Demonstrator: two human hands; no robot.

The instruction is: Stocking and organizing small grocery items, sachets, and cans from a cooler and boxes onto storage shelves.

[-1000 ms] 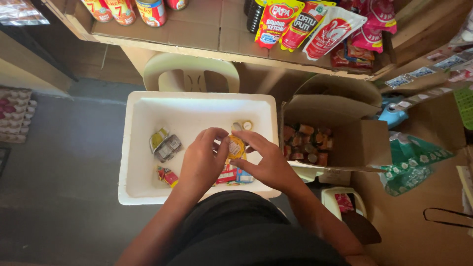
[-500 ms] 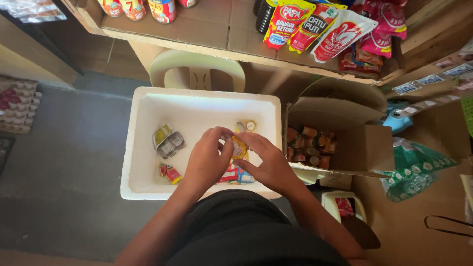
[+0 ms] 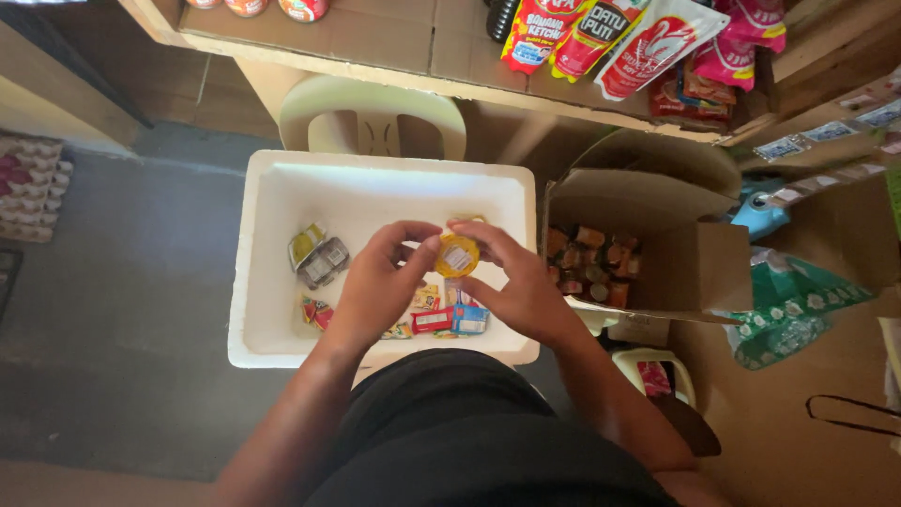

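Small yellow round container (image 3: 458, 255) pinched between both hands above the white foam box (image 3: 282, 188).
Left hand (image 3: 380, 282) fingertips are closed on its left edge; right hand (image 3: 521, 282) fingers are curled on its right; flat face is turned upward.

Light is uneven: the white foam box (image 3: 282, 282) glares brightest, its far wall nearly washed out, as if lit from above and the far side. The grey floor (image 3: 122, 310) on the left lies dim and flat. The near dark clothing swallows detail. The cardboard box (image 3: 657, 202) on the right holds deep shadow inside. Edges bow outward from wide-lens distortion, and small packets look soft.
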